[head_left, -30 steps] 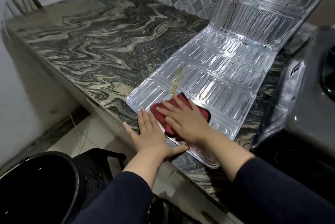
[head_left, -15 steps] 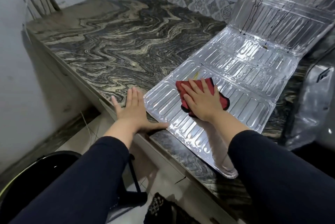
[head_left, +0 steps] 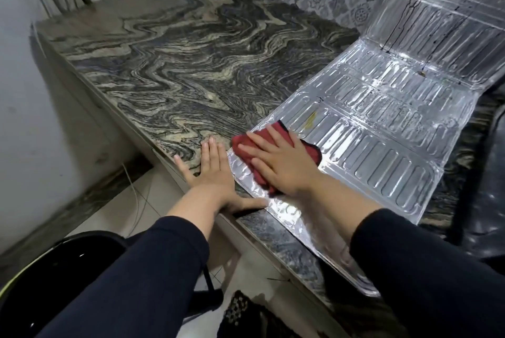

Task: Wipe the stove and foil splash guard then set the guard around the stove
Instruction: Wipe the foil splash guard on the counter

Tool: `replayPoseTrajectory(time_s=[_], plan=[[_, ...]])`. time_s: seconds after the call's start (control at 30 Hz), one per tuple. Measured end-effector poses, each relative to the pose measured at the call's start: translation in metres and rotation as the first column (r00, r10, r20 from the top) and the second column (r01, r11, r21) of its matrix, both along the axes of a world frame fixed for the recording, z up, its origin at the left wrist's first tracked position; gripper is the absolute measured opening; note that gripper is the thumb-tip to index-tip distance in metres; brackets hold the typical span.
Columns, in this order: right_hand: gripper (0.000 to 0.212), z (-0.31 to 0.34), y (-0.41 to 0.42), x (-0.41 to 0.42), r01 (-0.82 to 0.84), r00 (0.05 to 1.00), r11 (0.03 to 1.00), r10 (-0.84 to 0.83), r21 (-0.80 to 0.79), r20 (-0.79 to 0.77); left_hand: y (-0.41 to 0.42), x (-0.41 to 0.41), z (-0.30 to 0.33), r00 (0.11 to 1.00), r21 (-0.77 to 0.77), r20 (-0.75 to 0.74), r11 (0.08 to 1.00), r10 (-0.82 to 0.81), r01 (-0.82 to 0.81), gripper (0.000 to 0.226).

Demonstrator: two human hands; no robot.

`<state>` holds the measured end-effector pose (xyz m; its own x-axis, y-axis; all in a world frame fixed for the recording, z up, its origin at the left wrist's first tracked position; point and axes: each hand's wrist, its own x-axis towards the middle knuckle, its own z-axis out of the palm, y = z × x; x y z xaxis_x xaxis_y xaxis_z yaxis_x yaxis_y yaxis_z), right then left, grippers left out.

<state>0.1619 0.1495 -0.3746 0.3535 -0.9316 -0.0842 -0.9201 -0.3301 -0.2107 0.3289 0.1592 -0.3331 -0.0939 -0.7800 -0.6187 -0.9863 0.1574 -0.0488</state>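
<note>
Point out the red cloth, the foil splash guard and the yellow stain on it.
red cloth (head_left: 307, 150): head view, on the bare part right of the fingers.
foil splash guard (head_left: 382, 162): head view, on the flat ribbed panel.
yellow stain (head_left: 311, 120): head view, on the streak just beyond the cloth.

Left hand (head_left: 211, 173) lay flat, palm down, fingers straight and together, thumb spread, right hand (head_left: 278, 165) flat, fingers extended, both forearms in dark sleeves

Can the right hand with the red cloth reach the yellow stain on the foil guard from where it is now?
Probably yes. The right hand presses the red cloth flat on the foil guard, and the yellow stain lies just beyond, with nothing between.
</note>
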Motion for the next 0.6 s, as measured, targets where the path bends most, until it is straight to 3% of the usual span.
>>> replayPoseTrajectory(time_s=[0.17,0.3,0.5,0.6], plan=[[0.050,-0.002,-0.063,-0.081,0.384,0.921,0.923,-0.384,-0.012,-0.072,-0.002,0.001,0.000,1.000,0.032,-0.004,0.999,0.000,0.000,0.153],[0.054,-0.001,-0.083,-0.100,0.545,0.838,0.837,-0.543,0.044,-0.058,-0.004,0.001,-0.001,1.000,0.040,-0.002,0.999,-0.013,0.014,0.153],[0.055,0.003,-0.061,-0.080,0.522,0.853,0.850,-0.519,0.066,-0.052,-0.009,0.002,0.001,0.999,0.040,0.024,0.999,-0.024,0.023,0.157],[0.056,-0.002,-0.025,-0.064,0.365,0.930,0.931,-0.365,0.000,-0.040,-0.007,0.005,0.003,0.999,0.026,0.033,0.999,-0.033,0.033,0.157]])
